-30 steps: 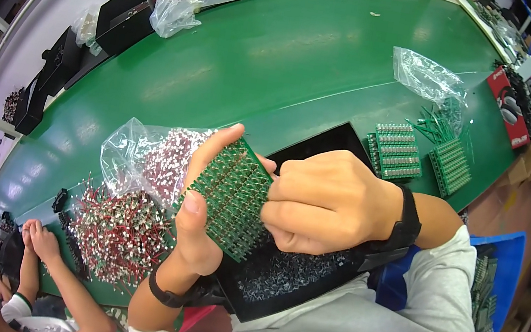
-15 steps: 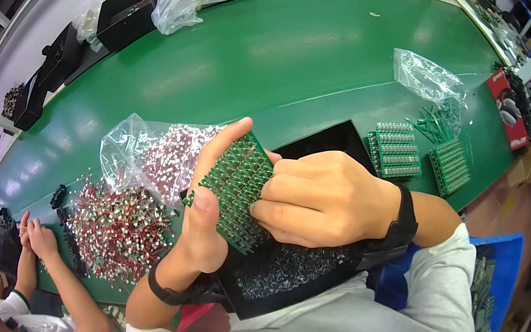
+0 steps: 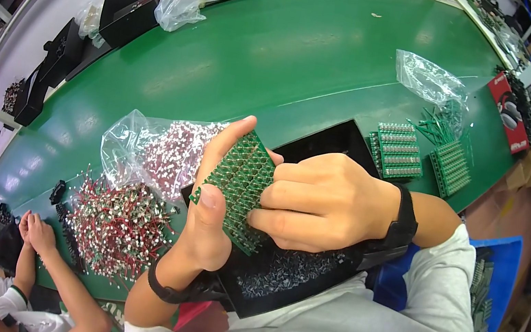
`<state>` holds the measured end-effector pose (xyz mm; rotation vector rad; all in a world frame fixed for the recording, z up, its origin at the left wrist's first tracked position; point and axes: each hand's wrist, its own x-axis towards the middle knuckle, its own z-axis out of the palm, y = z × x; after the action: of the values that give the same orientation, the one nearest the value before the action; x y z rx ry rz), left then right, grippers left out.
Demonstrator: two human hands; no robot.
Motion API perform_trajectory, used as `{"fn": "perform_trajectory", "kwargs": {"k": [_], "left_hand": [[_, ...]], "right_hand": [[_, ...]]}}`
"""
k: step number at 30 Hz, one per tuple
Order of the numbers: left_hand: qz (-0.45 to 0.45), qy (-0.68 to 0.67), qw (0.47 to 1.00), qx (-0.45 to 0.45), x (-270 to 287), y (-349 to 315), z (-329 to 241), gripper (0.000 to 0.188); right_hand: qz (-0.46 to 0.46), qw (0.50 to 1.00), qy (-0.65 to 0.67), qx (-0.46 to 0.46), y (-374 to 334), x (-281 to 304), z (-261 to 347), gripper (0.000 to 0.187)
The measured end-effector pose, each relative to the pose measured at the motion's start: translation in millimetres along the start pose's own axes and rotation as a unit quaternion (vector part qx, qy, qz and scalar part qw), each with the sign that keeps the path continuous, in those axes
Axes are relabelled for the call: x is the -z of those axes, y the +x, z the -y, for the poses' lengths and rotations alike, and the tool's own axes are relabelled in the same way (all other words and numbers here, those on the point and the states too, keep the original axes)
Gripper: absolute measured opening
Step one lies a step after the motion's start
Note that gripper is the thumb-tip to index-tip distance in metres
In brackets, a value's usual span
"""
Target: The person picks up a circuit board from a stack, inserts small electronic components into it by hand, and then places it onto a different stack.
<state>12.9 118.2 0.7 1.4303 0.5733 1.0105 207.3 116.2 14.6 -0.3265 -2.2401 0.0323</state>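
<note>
My left hand (image 3: 208, 244) grips a green circuit board panel (image 3: 238, 186) covered in rows of small components, tilted up, thumb at its near-left edge and fingers around the far side. Against the panel's right side, my right hand (image 3: 325, 207) is closed, with fingers curled and fingertips at the board's face. Anything pinched in those fingertips is hidden. Both hands are above a black tray (image 3: 335, 141), where a heap of tiny silvery metal pieces (image 3: 290, 271) lies in the near part.
Left of the tray are a clear bag of white connectors (image 3: 173, 155) and a pile of red-wired parts (image 3: 120, 230). Stacked panels (image 3: 398, 152) and another panel stack (image 3: 450, 169) stand right. A blue bin (image 3: 507, 274) holds boards. A co-worker's hands (image 3: 38, 234) are at left.
My right fingers have shifted slightly along the panel, which stays in my left hand. The co-worker's hands have come closer together, and another person's raised arm shows at far left.
</note>
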Motion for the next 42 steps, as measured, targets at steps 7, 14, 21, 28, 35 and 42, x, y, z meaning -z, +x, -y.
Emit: {"fn": "perform_trajectory", "kwargs": {"k": [7,14,21,28,35,42], "left_hand": [[0.002,0.026,1.0,0.008,-2,-1,-1,0.099],[-0.001,0.01,1.0,0.016,-1,-1,-1,0.104],[0.007,0.026,1.0,0.016,-3,-1,-3,0.105],[-0.008,-0.004,0.999,0.038,-5,-1,-5,0.106],[-0.002,0.066,0.998,0.016,-4,-2,1,0.113],[0.012,0.083,0.996,0.013,-1,-2,8,0.115]], "right_hand": [[-0.002,1.0,0.017,0.009,-4,-1,-1,0.015],[-0.019,0.999,0.027,-0.004,-4,-3,1,0.016],[0.015,0.999,0.038,0.011,-1,-2,1,0.017],[-0.023,0.998,0.05,0.01,-4,1,2,0.012],[0.015,0.997,0.067,0.019,-2,-2,2,0.015],[0.043,0.997,0.056,0.023,-5,2,3,0.017]]}}
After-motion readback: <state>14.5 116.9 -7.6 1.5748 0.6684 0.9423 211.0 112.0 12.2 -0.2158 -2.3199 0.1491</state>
